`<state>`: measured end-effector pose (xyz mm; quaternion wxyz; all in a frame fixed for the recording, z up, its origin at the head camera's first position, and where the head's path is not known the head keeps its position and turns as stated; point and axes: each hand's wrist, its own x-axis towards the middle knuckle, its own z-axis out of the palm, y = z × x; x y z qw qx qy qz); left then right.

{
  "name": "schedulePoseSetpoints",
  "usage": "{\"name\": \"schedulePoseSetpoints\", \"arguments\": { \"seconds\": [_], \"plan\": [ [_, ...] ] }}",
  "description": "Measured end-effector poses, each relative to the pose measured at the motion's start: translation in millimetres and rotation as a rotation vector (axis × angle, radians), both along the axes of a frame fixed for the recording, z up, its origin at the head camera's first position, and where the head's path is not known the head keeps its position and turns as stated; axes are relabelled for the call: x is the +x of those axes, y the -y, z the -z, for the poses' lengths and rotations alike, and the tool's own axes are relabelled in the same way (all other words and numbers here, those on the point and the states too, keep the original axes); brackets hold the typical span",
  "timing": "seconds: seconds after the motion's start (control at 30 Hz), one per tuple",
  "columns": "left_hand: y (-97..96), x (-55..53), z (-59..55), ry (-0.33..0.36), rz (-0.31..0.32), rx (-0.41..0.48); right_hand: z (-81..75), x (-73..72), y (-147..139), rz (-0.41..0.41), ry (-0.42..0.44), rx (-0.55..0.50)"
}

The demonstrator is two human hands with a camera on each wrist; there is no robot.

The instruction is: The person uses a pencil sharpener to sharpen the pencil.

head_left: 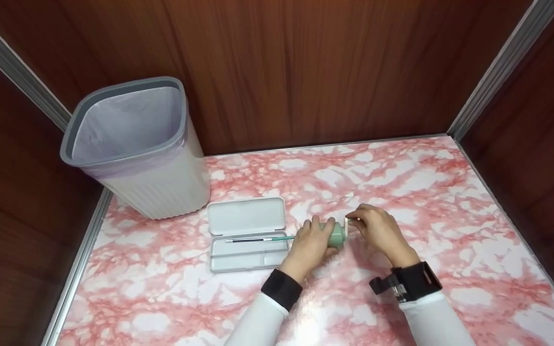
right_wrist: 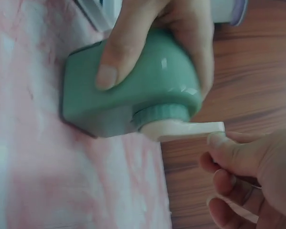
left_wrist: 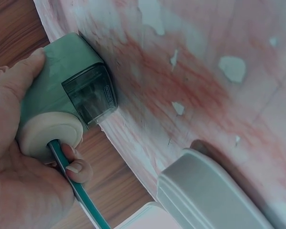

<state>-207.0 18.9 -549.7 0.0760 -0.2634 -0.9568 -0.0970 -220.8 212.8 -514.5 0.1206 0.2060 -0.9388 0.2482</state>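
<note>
A green crank pencil sharpener sits on the table, gripped over its body by my left hand. From the round cream front in the left wrist view, a teal pencil sticks out; in the head view it reaches left over the pencil case. The sharpener's clear shavings window faces that side. At the opposite end is a white crank handle. My right hand pinches the outer end of this crank between thumb and fingers. The pencil's tip is hidden inside the sharpener.
An open grey-white pencil case lies left of the sharpener, its lid folded back. Behind it at the left stands a waste bin with a lilac liner. Wood-grain walls enclose the pink marbled table.
</note>
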Motion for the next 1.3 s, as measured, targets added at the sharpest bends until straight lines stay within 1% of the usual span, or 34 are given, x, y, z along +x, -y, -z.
{"name": "schedulePoseSetpoints", "arguments": {
  "seconds": [0.13,0.23,0.4,0.53,0.67,0.9,0.97,1.17,1.3],
  "plan": [
    [-0.8,-0.5,0.3,-0.013,0.004,-0.015,9.1,-11.2,0.4,0.024,0.035,0.012],
    [-1.5,-0.5,0.9,-0.029,0.003,-0.027,16.7,-15.7,0.5,0.034,0.067,0.027],
    [-2.5,0.3,1.5,-0.064,0.002,-0.032,29.0,-17.1,-0.8,0.037,0.122,0.050],
    [-2.6,0.2,1.8,-0.078,-0.004,-0.022,35.9,-15.9,-1.3,0.026,0.157,0.061],
    [-2.1,-0.2,1.9,-0.091,-0.007,-0.024,39.0,-13.4,-1.0,0.005,0.183,0.080],
    [-2.7,-0.2,0.7,-0.094,-0.025,-0.059,41.3,-6.1,0.0,0.005,0.297,0.096],
    [-2.9,0.1,-0.1,-0.099,-0.030,-0.073,41.9,-3.8,0.1,-0.003,0.316,0.094],
    [-2.6,1.4,-1.7,-0.099,-0.034,-0.074,42.7,0.1,0.1,-0.016,0.311,0.085],
    [-0.9,3.0,-1.2,-0.118,-0.031,-0.065,41.3,0.7,1.1,-0.007,0.323,0.085]
  ]
}}
